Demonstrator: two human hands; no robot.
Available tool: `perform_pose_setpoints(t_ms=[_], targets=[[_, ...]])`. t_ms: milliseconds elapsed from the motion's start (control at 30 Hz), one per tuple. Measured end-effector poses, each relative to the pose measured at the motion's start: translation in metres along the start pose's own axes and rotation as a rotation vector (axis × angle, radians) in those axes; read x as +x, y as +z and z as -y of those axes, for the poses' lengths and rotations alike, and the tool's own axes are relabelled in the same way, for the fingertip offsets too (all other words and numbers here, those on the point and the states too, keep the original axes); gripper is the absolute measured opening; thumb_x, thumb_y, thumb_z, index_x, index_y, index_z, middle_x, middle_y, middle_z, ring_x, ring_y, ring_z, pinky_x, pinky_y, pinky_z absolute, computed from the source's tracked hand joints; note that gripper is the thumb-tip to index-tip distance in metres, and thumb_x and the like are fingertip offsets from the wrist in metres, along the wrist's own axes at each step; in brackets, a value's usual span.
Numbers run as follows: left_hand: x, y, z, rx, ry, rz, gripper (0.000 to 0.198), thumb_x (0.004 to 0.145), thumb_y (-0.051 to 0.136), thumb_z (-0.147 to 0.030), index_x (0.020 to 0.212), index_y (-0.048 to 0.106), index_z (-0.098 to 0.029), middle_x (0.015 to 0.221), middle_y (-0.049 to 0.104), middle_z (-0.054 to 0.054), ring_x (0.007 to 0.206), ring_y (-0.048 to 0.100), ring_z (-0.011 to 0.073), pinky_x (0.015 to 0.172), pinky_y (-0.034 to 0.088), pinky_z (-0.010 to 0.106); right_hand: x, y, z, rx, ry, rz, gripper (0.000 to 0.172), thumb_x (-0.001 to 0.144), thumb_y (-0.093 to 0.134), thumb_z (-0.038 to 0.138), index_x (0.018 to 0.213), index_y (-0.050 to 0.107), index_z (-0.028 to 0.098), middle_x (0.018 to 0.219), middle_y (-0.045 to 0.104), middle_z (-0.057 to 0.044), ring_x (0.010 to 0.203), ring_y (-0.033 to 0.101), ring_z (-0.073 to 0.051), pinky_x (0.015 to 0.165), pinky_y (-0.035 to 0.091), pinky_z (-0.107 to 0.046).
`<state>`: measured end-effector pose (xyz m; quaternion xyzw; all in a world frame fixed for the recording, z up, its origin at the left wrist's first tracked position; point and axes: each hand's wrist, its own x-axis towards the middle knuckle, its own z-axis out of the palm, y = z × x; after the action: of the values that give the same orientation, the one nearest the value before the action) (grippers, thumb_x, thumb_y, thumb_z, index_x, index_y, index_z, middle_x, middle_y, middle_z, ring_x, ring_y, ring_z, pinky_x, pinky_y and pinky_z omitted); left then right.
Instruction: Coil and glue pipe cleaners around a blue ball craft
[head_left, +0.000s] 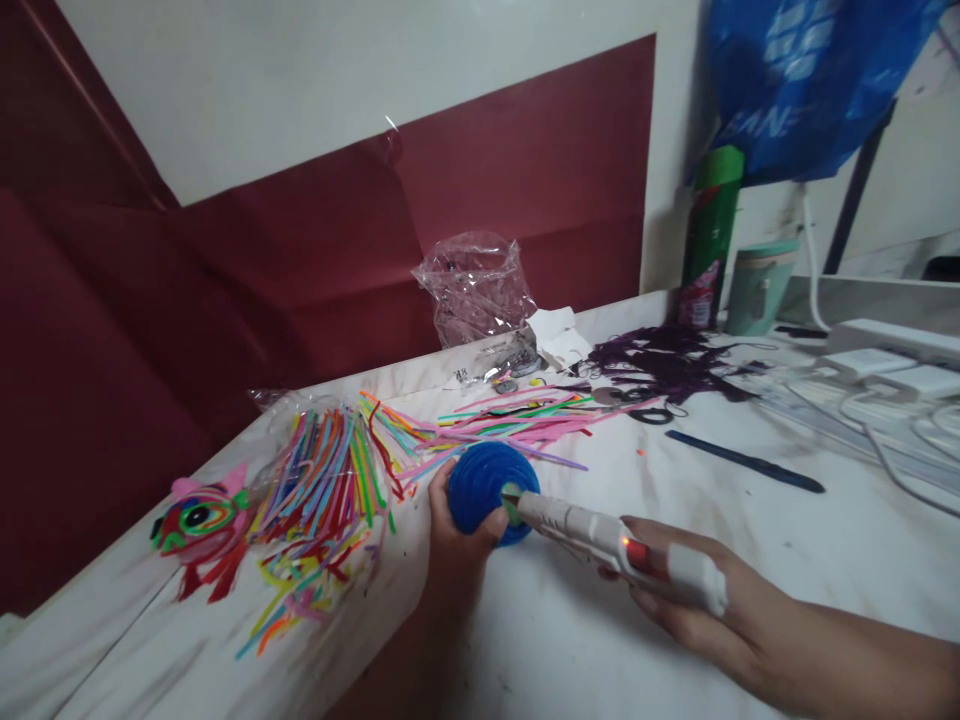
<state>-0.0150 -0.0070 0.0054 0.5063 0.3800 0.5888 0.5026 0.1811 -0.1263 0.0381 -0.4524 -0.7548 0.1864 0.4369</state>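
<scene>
Gripping white glue gun (577,527) in right hand (727,635), curled firmly round it. Holding blue coiled piece (486,485) in left hand (459,552), curved round rim with thumb across near face. Aiming nozzle (531,507) at green patch (514,513); touching or just short, hard to say. Apparently at gluing step. Next, probably calling for steady hold, gentle squeeze. Farther out: loose coloured stems (330,460), decorated figure (199,530) leftward, dark blue stick (742,461) rightward.
</scene>
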Motion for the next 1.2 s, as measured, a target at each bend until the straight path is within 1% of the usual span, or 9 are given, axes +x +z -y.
perform_pose_setpoints(t_ms=[133, 233, 367, 467, 567, 767, 900, 1000, 1200], targets=[[0.0, -0.001, 0.001, 0.021, 0.007, -0.018, 0.078, 0.051, 0.081, -0.029, 0.121, 0.051, -0.02, 0.116, 0.062, 0.01, 0.1, 0.062, 0.0267, 0.087, 0.049, 0.039, 0.001, 0.0, 0.001, 0.01, 0.027, -0.004, 0.02, 0.089, 0.047, 0.04, 0.083, 0.062, 0.027, 0.064, 0.063, -0.004, 0.056, 0.061, -0.022, 0.047, 0.056, -0.032], [0.0, -0.001, 0.002, 0.047, 0.007, -0.023, 0.078, 0.051, 0.081, -0.03, 0.122, 0.05, -0.021, 0.115, 0.062, 0.01, 0.1, 0.061, 0.0264, 0.088, 0.048, 0.039, 0.0, 0.001, 0.001, 0.01, 0.04, -0.023, 0.019, 0.088, 0.048, 0.038, 0.079, 0.06, 0.027, 0.064, 0.063, -0.003, 0.055, 0.061, -0.021, 0.047, 0.056, -0.031], [0.0, -0.001, 0.004, 0.04, 0.016, -0.014, 0.079, 0.051, 0.081, -0.031, 0.122, 0.049, -0.021, 0.114, 0.062, 0.009, 0.099, 0.062, 0.0261, 0.087, 0.048, 0.04, -0.003, 0.002, -0.001, -0.011, 0.002, -0.049, 0.017, 0.087, 0.048, 0.034, 0.073, 0.055, 0.027, 0.061, 0.061, -0.001, 0.052, 0.059, -0.018, 0.047, 0.055, -0.027], [0.0, 0.0, 0.004, 0.021, 0.025, -0.011, 0.08, 0.05, 0.081, -0.033, 0.122, 0.049, -0.022, 0.113, 0.062, 0.008, 0.098, 0.062, 0.0262, 0.088, 0.048, 0.041, -0.005, 0.003, -0.004, -0.048, -0.002, -0.081, 0.015, 0.085, 0.049, 0.031, 0.073, 0.056, 0.026, 0.061, 0.062, 0.0, 0.052, 0.06, -0.017, 0.048, 0.055, -0.025], [-0.001, 0.001, 0.004, 0.048, 0.03, -0.023, 0.077, 0.05, 0.08, -0.033, 0.121, 0.05, -0.022, 0.113, 0.062, 0.008, 0.099, 0.062, 0.0261, 0.088, 0.048, 0.041, -0.005, 0.004, -0.005, -0.062, -0.013, -0.101, 0.015, 0.085, 0.049, 0.029, 0.072, 0.056, 0.025, 0.062, 0.064, 0.0, 0.051, 0.06, -0.016, 0.047, 0.054, -0.023], [-0.001, 0.001, 0.002, 0.051, 0.031, -0.035, 0.079, 0.05, 0.08, -0.033, 0.122, 0.05, -0.022, 0.115, 0.06, 0.009, 0.099, 0.061, 0.0264, 0.087, 0.049, 0.041, -0.002, 0.003, -0.003, -0.05, -0.027, -0.09, 0.013, 0.084, 0.049, 0.026, 0.072, 0.054, 0.025, 0.061, 0.063, 0.0, 0.05, 0.06, -0.016, 0.047, 0.054, -0.023], [0.0, 0.001, 0.004, 0.047, 0.031, -0.034, 0.08, 0.05, 0.08, -0.033, 0.123, 0.049, -0.021, 0.116, 0.06, 0.009, 0.099, 0.061, 0.026, 0.087, 0.049, 0.04, -0.003, 0.002, 0.003, -0.06, 0.005, -0.102, 0.015, 0.084, 0.049, 0.027, 0.069, 0.054, 0.025, 0.061, 0.064, 0.0, 0.051, 0.061, -0.016, 0.046, 0.054, -0.023], [0.001, 0.001, 0.005, 0.043, 0.035, -0.033, 0.08, 0.05, 0.08, -0.033, 0.123, 0.049, -0.021, 0.116, 0.06, 0.009, 0.1, 0.061, 0.0264, 0.088, 0.048, 0.042, -0.003, 0.002, 0.006, -0.056, 0.046, -0.084, 0.015, 0.084, 0.05, 0.028, 0.069, 0.055, 0.025, 0.061, 0.064, 0.0, 0.051, 0.061, -0.016, 0.047, 0.055, -0.023], [0.0, 0.001, 0.002, 0.073, 0.05, -0.037, 0.078, 0.05, 0.08, -0.031, 0.121, 0.051, -0.021, 0.115, 0.061, 0.01, 0.098, 0.062, 0.027, 0.086, 0.049, 0.041, -0.003, 0.004, 0.003, -0.052, 0.029, -0.108, 0.014, 0.083, 0.049, 0.026, 0.07, 0.054, 0.025, 0.062, 0.066, -0.001, 0.052, 0.063, -0.017, 0.046, 0.055, -0.023]])
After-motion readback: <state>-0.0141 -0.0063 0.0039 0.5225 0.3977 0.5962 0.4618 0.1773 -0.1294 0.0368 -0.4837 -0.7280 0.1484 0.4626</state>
